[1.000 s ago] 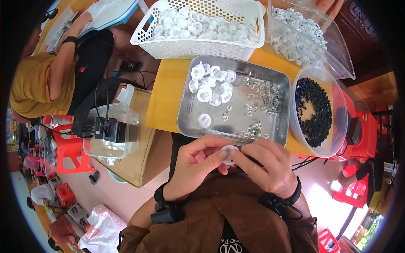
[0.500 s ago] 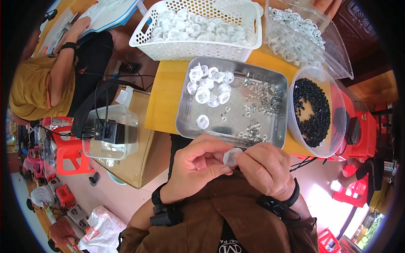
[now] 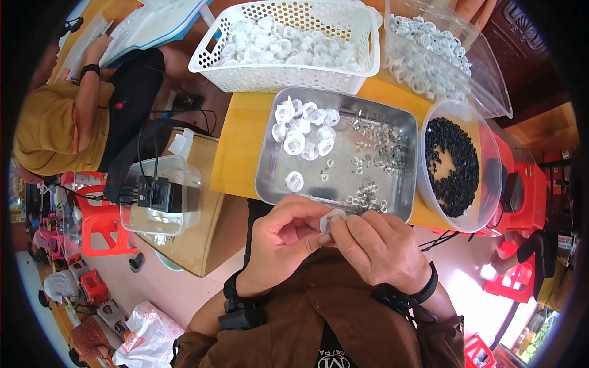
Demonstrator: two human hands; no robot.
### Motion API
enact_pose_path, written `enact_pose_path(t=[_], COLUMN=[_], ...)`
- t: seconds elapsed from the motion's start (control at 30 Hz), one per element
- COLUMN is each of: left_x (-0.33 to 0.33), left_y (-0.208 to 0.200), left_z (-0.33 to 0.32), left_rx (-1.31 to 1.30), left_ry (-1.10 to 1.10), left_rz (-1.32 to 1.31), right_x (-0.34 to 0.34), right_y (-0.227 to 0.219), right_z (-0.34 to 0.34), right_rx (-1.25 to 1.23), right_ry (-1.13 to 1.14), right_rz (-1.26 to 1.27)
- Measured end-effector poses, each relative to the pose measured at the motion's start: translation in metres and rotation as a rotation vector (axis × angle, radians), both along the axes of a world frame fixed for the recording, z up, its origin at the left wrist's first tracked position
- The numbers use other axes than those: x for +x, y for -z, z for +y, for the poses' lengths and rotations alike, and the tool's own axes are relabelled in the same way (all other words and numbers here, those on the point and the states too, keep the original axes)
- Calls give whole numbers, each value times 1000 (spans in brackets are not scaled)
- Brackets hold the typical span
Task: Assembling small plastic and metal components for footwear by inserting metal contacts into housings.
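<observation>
The left hand and right hand both pinched a small white round piece, just beside the near rim of the metal tray; with so little to grip, uneven pressure could have popped it loose toward the floor

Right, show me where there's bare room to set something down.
Widest free patch: the yellow table left of the metal tray, in front of the white basket. Smaller: the tray floor between the white discs and the small metal parts. Crowded: the tray's right side beside the round tub and its near edge, where the left hand and right hand hold a disc.
</observation>
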State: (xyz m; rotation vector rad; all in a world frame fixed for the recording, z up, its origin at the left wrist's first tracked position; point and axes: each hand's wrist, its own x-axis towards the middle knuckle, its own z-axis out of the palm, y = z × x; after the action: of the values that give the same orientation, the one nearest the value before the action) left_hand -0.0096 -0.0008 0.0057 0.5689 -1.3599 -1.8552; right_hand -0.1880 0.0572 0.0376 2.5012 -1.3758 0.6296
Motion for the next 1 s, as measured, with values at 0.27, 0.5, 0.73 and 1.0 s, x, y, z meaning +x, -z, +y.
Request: enact_pose_path(t=[0.27, 0.5, 0.73, 1.0], left_x=[4, -1, 0, 1], left_y=[4, -5, -3, -1], left_z=[0, 3, 4, 0], left_rx=[293, 361, 349, 329], left_ry=[-40, -19, 91, 115], left_rz=[5, 25, 86, -33], right_x=[-12, -8, -6, -12], right_y=[7, 15, 9, 13], right_z=[0, -3, 1, -5], right_rx=[24, 61, -8, 264], right_ry=[127, 17, -3, -21], right_rz=[-388, -425, -268, -457])
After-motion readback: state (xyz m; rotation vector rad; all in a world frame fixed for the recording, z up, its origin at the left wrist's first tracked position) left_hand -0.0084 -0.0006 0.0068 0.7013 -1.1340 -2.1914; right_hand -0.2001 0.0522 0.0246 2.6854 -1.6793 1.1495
